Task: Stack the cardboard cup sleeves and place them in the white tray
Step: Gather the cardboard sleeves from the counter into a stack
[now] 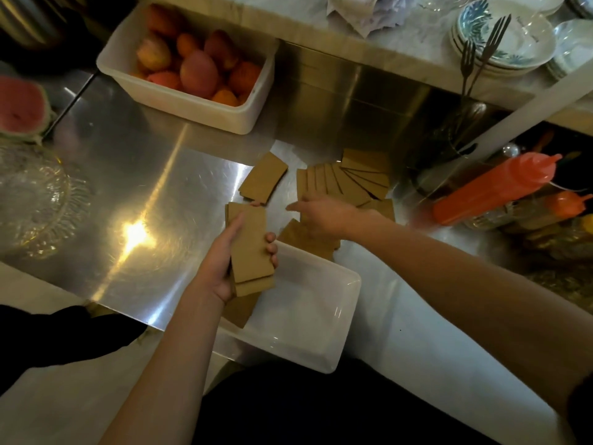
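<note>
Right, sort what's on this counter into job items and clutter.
Job:
- sleeve stack in left hand
- fanned sleeves by right hand
- loose sleeve
- white tray

Clutter:
- fruit tub
- watermelon
- glass dish
- orange squeeze bottle
- plates
- forks

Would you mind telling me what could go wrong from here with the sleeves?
1. The stack of sleeves in the left hand looks uneven, with lower sleeves sticking out, so some may slip as more are added.
2. The right hand reaches over the fanned sleeves and might scatter them.
3. The white tray overhangs the counter edge and could tip.
</note>
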Tool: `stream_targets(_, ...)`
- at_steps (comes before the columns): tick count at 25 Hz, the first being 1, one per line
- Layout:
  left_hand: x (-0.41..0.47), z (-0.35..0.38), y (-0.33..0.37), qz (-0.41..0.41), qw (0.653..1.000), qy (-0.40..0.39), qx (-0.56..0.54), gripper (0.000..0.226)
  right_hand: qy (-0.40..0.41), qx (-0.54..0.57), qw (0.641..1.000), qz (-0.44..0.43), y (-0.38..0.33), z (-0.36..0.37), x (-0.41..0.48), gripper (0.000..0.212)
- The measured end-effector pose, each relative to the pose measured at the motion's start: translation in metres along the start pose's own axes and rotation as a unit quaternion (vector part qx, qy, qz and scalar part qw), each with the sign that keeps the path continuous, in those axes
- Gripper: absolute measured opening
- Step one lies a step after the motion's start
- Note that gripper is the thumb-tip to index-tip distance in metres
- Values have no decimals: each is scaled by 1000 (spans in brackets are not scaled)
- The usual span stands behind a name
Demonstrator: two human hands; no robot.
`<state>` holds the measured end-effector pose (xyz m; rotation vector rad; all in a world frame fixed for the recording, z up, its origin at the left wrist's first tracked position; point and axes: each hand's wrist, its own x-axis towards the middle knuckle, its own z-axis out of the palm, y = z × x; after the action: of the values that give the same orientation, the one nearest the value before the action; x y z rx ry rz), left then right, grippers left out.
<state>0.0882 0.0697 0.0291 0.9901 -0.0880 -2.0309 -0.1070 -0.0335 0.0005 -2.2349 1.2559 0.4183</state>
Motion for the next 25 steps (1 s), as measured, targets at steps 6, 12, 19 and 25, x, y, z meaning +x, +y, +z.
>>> stream_targets(6,-2,-11,7,17,1000,13,7,39,33,-112,992,-38,4,27,13,57)
stream_targets(12,5,-10,5,9,1000,9,8,38,96,298,940,133,29,10,-21,45)
stream_targets(19,14,1,7,-17,999,-29,0,38,95,380,892,224,60,7,-67,64)
stream_targets(25,10,4,3,-17,999,-29,5,37,79,235,947,203,36,16,-10,68)
